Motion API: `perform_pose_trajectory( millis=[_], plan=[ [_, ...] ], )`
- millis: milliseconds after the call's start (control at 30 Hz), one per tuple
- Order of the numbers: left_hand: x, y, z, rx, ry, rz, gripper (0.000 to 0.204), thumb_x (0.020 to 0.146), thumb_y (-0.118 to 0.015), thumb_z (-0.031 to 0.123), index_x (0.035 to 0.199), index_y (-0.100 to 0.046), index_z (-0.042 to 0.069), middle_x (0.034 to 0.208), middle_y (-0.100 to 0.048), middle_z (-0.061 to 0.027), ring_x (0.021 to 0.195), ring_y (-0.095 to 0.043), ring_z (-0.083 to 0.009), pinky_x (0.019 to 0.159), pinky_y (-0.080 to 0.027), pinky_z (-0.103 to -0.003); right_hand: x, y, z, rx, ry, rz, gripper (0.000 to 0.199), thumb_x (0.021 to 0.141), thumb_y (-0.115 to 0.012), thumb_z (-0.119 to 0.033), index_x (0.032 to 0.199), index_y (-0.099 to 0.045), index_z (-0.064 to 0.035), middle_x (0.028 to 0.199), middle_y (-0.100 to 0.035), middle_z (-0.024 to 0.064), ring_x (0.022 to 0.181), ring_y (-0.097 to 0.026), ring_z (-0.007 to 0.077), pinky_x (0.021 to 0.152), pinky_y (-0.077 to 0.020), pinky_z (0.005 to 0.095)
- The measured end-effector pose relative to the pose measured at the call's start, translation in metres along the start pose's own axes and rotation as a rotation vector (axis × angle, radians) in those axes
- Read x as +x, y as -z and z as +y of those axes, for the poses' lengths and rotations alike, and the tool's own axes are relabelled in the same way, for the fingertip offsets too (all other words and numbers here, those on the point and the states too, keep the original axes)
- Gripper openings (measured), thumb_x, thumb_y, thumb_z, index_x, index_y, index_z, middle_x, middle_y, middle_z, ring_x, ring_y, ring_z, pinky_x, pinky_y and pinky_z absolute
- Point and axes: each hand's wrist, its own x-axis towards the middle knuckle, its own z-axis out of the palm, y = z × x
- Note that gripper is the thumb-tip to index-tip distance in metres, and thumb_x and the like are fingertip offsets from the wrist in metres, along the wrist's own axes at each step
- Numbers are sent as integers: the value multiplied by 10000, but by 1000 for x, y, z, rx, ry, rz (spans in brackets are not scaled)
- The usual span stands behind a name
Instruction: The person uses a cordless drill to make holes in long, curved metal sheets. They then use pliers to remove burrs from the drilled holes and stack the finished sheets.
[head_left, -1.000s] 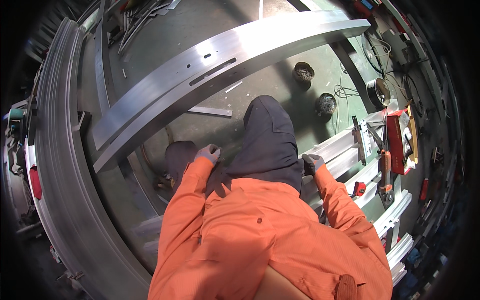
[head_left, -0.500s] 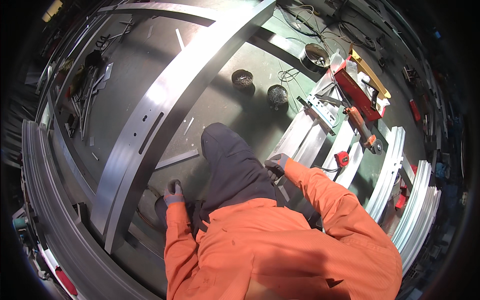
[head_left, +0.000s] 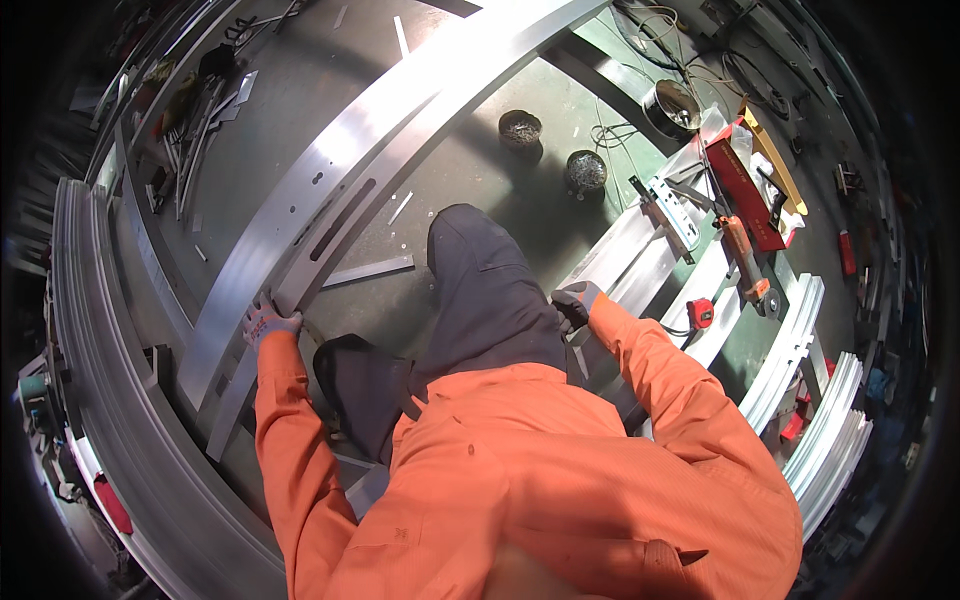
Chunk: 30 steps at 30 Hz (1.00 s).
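Note:
My left hand, in a grey glove, is closed round the near edge of a long silver metal profile. This profile has a long slot and lies beside a wider shiny beam with small holes. My right hand, also gloved, rests by my bent right knee with its fingers curled. Shadow and the leg hide whatever it may hold. Closest to that hand are pale metal bars and a red tape measure.
An orange angle grinder and a red box lie on the bars at right. Two round dark tins stand on the floor ahead. A stack of long profiles runs along the left. Cables coil at far right.
My left hand has moved left and forward from beside my leg onto the slotted profile, which now shows its slot at a different tilt. My right hand stays by the knee.

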Motion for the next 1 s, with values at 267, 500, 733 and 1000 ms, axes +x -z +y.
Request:
perform_pose_trajectory(
  millis=[267, 500, 733, 1000],
  plan=[
    [-29, -84, 14, 45, -355, -64, 1161, 610, -847, 384, 1554, -173, 338, 1608, -222, -51, 1455, -247, -360, 1143, -295, -560, -22, -22, -31, -102, -188, 12, 292, 931, -613, -314, 861, -664, -35, 689, -662, 136, 537, -633, 261, 494, -519, 372],
    [-47, -100, 34, 105, -276, 67, 1133, 633, -824, 326, 1554, -164, 356, 1605, -234, 3, 1451, -269, -274, 1144, -283, -544, -1, -6, -12, -153, -157, 59, 312, 883, -615, -334, 817, -686, -38, 705, -672, 130, 572, -645, 248, 523, -537, 363],
    [-24, -101, 31, 177, -182, 64, 1164, 660, -828, 317, 1559, -89, 372, 1625, -164, 21, 1461, -250, -256, 1124, -306, -549, -25, -35, -37, -265, -202, 67, 335, 902, -584, -366, 859, -680, -48, 749, -681, 134, 629, -653, 255, 562, -538, 380],
    [-15, -98, 28, 172, -202, 56, 1200, 665, -846, 399, 1565, -56, 334, 1631, -141, 17, 1457, -266, -266, 1104, -330, -563, -16, -30, -29, -302, -140, 81, 369, 911, -596, -384, 863, -719, -39, 719, -700, 126, 608, -679, 253, 545, -560, 353]
  ],
)
